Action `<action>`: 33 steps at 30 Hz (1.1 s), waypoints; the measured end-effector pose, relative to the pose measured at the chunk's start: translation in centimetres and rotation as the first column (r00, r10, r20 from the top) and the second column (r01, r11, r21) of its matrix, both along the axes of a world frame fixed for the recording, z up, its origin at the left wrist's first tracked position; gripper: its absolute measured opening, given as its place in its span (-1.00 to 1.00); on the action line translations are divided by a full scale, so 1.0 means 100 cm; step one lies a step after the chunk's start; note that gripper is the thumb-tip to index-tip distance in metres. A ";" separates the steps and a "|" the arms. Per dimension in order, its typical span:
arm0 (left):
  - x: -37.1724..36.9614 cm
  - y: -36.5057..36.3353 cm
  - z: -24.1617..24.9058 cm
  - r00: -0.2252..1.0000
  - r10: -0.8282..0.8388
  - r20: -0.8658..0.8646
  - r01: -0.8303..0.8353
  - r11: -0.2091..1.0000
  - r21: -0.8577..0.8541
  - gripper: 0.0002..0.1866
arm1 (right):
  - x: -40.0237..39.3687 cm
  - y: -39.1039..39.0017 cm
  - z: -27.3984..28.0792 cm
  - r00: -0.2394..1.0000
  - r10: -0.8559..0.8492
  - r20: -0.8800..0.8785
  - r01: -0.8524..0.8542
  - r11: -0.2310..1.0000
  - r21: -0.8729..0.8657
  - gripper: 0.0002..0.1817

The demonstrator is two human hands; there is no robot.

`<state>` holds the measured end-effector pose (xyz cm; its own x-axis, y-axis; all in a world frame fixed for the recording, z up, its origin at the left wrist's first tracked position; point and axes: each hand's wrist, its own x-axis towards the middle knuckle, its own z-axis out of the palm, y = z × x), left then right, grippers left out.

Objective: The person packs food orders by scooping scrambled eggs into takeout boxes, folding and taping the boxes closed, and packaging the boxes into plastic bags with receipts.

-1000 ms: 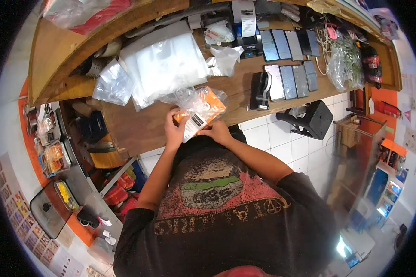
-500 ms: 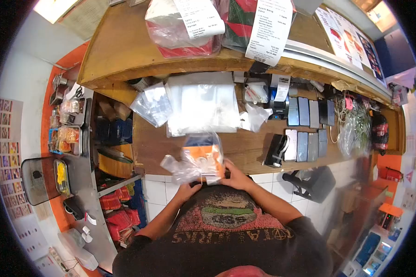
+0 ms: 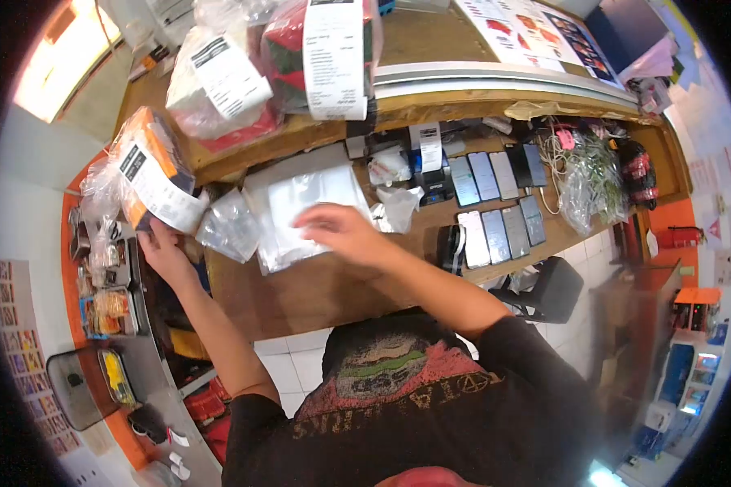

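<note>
Orange package swung from chest-front out to far left, above counter end; left hand pinches lower edge; right hand released, fingers spread over plastic bags; looks light, boxy; loose slippery wrap; grip box body.

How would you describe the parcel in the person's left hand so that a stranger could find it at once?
Start at the wooden counter and go to its left end, where the left hand is raised. It holds the orange boxed parcel in clear plastic with a white label. The bagged parcels on the upper shelf show red, not orange.
</note>
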<state>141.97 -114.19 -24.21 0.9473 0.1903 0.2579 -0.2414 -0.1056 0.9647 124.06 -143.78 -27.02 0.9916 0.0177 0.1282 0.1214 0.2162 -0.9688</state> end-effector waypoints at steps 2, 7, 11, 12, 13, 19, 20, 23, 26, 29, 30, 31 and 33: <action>0.006 -0.023 0.029 0.963 0.126 0.238 -0.197 0.932 0.304 -0.62 | -0.020 -0.063 -0.034 0.929 -0.291 -0.230 0.273 0.956 -0.107 -0.86; 0.048 -0.020 0.022 0.900 0.237 0.367 -0.400 0.786 0.472 -0.59 | -0.022 -0.235 -0.144 0.522 -0.849 0.085 0.625 0.312 -0.715 -0.49; -0.021 -0.086 0.013 0.727 0.484 0.486 -0.633 0.747 0.204 -0.64 | -0.017 -0.301 -0.150 0.810 -0.571 -0.136 0.308 0.610 -0.730 -0.40; -0.040 -0.099 0.002 0.776 0.448 0.445 -0.575 0.792 0.206 -0.66 | -0.014 -0.319 -0.160 0.883 -0.365 -0.295 0.181 0.845 -0.504 -0.49; -0.063 -0.115 -0.009 0.823 0.403 0.401 -0.511 0.833 0.211 -0.69 | -0.029 -0.301 -0.111 0.892 -0.386 -0.233 0.217 0.820 -0.529 -0.67; -0.195 -0.227 -0.044 0.978 -0.196 0.076 0.138 0.873 0.467 -0.74 | -0.082 -0.282 -0.091 0.886 -0.339 -0.315 0.109 0.814 -0.570 -0.74; -0.204 -0.247 -0.048 0.927 -0.346 0.144 0.231 0.830 0.508 -0.74 | -0.077 -0.274 -0.115 0.918 -0.371 -0.137 0.210 0.751 -0.626 -0.76; -0.221 -0.305 -0.028 0.689 -0.673 0.270 0.427 0.677 0.599 -0.62 | -0.079 -0.212 -0.096 0.984 -0.176 -0.010 0.116 0.688 -0.717 -0.80; -0.214 -0.333 0.010 0.437 -0.877 0.199 0.441 0.402 0.802 -0.58 | -0.103 -0.177 -0.076 0.991 -0.121 0.055 0.133 0.873 -0.469 -0.77; -0.193 -0.332 -0.030 0.331 -0.915 -0.229 0.823 0.162 0.545 -0.58 | -0.118 -0.200 -0.055 0.976 -0.046 -0.213 -0.060 0.883 -0.466 -0.77; -0.188 -0.329 -0.041 0.350 -0.922 -0.166 0.814 0.212 0.540 -0.63 | -0.120 -0.205 -0.037 0.972 -0.080 -0.222 -0.031 0.888 -0.459 -0.83; -0.187 -0.325 -0.041 0.360 -0.913 -0.191 0.833 0.223 0.506 -0.70 | -0.124 -0.210 -0.032 0.968 -0.133 -0.213 0.024 0.894 -0.448 -0.83; -0.191 -0.323 -0.039 0.358 -0.908 -0.218 0.852 0.221 0.474 -0.76 | -0.129 -0.217 -0.021 0.936 -0.202 -0.287 0.053 0.889 -0.455 -0.82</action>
